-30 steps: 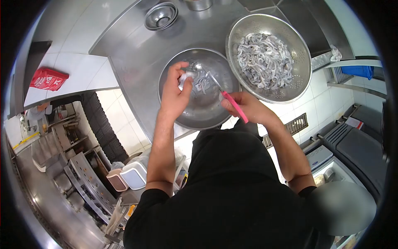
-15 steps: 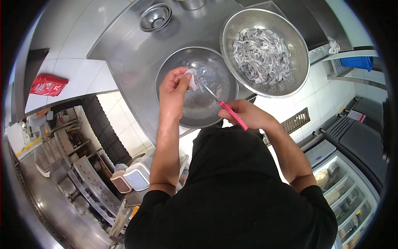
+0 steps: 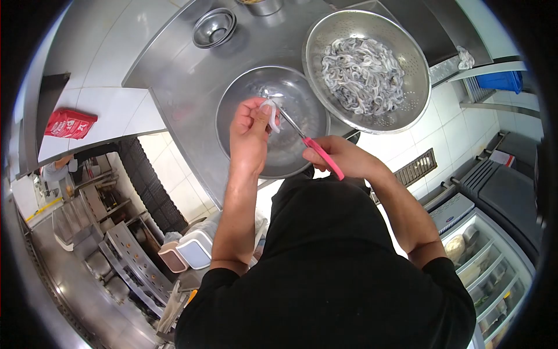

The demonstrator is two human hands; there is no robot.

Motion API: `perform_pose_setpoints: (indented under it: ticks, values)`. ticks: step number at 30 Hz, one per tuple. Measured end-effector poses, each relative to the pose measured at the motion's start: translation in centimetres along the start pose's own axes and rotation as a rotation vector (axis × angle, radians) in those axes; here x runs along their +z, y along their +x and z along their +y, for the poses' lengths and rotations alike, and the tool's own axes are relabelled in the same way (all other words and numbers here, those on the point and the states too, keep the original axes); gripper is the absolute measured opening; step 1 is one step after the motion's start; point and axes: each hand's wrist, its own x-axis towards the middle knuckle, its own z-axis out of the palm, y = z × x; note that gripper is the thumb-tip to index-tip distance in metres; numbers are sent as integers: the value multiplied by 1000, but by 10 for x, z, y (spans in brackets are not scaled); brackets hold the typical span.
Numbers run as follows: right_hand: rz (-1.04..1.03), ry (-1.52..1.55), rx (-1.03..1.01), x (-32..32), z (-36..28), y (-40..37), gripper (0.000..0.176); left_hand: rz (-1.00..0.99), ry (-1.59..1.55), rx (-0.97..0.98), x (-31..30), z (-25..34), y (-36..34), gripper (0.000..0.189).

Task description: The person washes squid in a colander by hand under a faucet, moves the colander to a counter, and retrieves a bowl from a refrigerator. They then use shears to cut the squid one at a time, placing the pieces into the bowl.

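Over a large steel bowl (image 3: 225, 99), my left hand (image 3: 250, 134) is closed, pinching a whitish strip of squid (image 3: 274, 119) between thumb and fingers. My right hand (image 3: 343, 156) grips the pink handles of a pair of scissors (image 3: 324, 158). The metal blades point up and left and reach the squid strip. Whether they are parted is too small to tell. To the right stands a steel colander (image 3: 416, 75), tilted, holding a heap of grey-white squid strips (image 3: 363, 75).
Nested small steel bowls (image 3: 214, 28) and a round steel pan (image 3: 261, 7) stand at the back of the steel counter (image 3: 174, 87). A red packet (image 3: 71, 123) lies at left. Another person's arm (image 3: 55, 168) shows far left. A glass-topped fridge (image 3: 491, 273) is at lower right.
The squid strip now hangs as a narrower curved piece from my left hand, which has shifted slightly right and down. The scissors have moved slightly left. The whole view has shifted a little.
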Motion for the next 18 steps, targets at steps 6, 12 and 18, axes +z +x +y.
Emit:
perform_pose_setpoints:
  ticks: [6,12,18]
  values:
    - [75,-42,-108,-1,7,5,63,-40,33,-83,7,-3,-7,16]
    - [186,-174,-83,-2,6,8,67,-69,124,-39,7,-15,-14,15]
    - [312,-426,-148,0,1,3,69,-67,265,-115,-1,-8,-16,14]
